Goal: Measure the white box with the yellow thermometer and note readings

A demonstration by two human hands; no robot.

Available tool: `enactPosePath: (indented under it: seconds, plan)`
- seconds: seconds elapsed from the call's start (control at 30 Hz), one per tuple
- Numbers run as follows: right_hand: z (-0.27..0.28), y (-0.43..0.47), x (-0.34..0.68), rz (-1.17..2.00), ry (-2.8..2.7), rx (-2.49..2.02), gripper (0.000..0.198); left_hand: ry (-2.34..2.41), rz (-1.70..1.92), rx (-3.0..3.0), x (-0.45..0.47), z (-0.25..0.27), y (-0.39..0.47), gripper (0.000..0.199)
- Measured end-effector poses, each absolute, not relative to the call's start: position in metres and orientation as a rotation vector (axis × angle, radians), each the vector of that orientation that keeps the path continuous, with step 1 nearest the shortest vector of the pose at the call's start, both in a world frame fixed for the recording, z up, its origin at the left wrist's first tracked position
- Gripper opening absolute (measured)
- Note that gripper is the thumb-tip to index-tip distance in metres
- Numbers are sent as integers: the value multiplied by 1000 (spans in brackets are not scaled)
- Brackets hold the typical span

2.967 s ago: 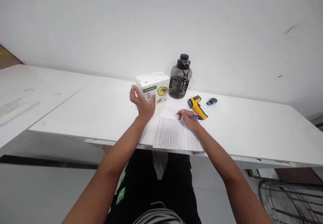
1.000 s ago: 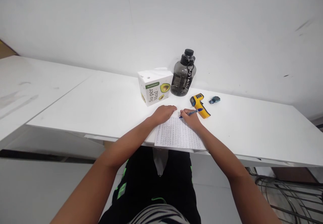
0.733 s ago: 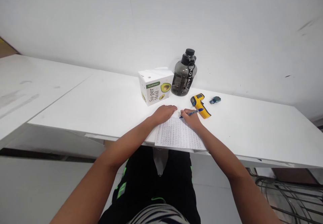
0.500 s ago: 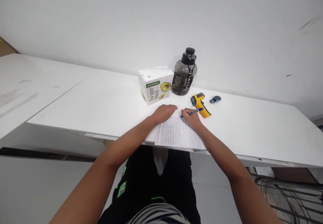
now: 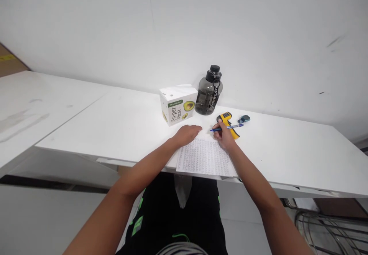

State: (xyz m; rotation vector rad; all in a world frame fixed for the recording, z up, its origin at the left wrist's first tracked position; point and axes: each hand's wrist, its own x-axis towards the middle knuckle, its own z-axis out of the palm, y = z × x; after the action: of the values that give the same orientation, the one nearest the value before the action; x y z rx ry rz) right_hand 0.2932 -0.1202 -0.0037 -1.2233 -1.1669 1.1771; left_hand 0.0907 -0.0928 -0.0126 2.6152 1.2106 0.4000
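Note:
A sheet of paper [image 5: 202, 158] covered in rows of small handwriting lies at the front edge of the white table [image 5: 120, 121]. Across its upper left part rests my left hand [image 5: 187, 134], flat, with its fingers stretched out to the right. My right hand [image 5: 225, 135] grips a blue pen [image 5: 234, 126] above the sheet's upper right, the tip pointing left. Just behind that hand lies a yellow infrared thermometer [image 5: 225, 116], partly covered by the hand and the pen.
A white box [image 5: 178, 107] with avocado pictures stands beyond my left hand. To its right is a dark translucent water bottle [image 5: 208, 92] near the wall. A small teal object [image 5: 244, 119] lies right of the thermometer. Metal racks [image 5: 330, 224] stand below right.
My right hand has moved slightly to the right, and the pen now lies flatter, with its tip farther right. My left hand stays flat on the paper. The view has tilted up a little.

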Motion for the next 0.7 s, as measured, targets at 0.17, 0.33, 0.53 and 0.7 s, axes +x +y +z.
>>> enactPosePath:
  seconds: [0.17, 0.33, 0.53, 0.7]
  plan:
    - [-5, -127, 292, 727, -1477, -1397, 47, 1212, 464, 2627, 89, -13, -94, 42]
    - [-18, -120, 296, 348, -1766, -1429, 37, 1242, 495, 2622, 90, -11, -97, 41]
    - [-25, -111, 304, 261, -1640, -1625, 43, 1187, 512, 2655, 89, -11, -99, 40]
    - [-19, -113, 305, 223, -1635, -1766, 47, 1148, 533, 2617, 89, -8, -100, 40]
